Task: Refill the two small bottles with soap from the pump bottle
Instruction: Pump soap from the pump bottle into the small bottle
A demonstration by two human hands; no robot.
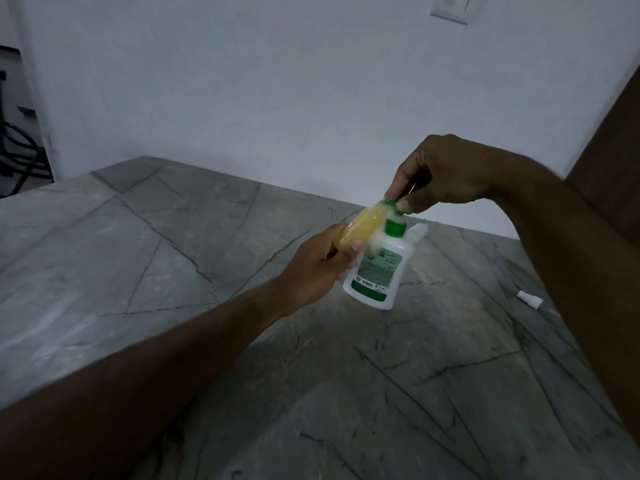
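Note:
A small bottle (364, 224) with yellow soap inside is tilted in the air, gripped at its base by my left hand (320, 263). My right hand (438, 174) pinches the green cap (393, 203) at that bottle's top end. Just behind and below stands the white pump bottle (375, 271), with a green collar (394, 227) and a green label, upright on the counter; its white pump head (417, 232) peeks out to the right. A second small bottle is not clearly visible.
The grey veined stone counter (173, 254) runs to a white wall (277, 81) at the back. A small white cap-like piece (530, 299) lies on the counter at the right. Dark cables (17, 157) hang at the far left. A wall switch (452, 6) sits at the top.

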